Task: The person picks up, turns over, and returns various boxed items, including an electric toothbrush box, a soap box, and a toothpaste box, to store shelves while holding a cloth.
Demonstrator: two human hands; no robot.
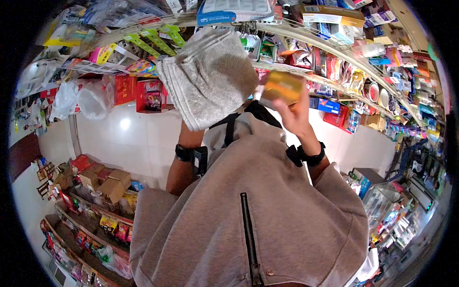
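Observation:
A folded grey-white towel with a darker damp-looking patch hangs in front of the shelf. My left hand is behind and under it, holding it up; the fingers are hidden by the cloth. To the right, my right hand grips a small golden-yellow box, blurred by motion, with thumb and fingers around its lower edge. The box is close to the towel's right edge, in front of the stocked shelf.
Curved store shelves packed with small packages run across the top and right. Plastic bags and a red box are at the left. Low shelves with cardboard boxes stand at lower left, beyond a tiled floor.

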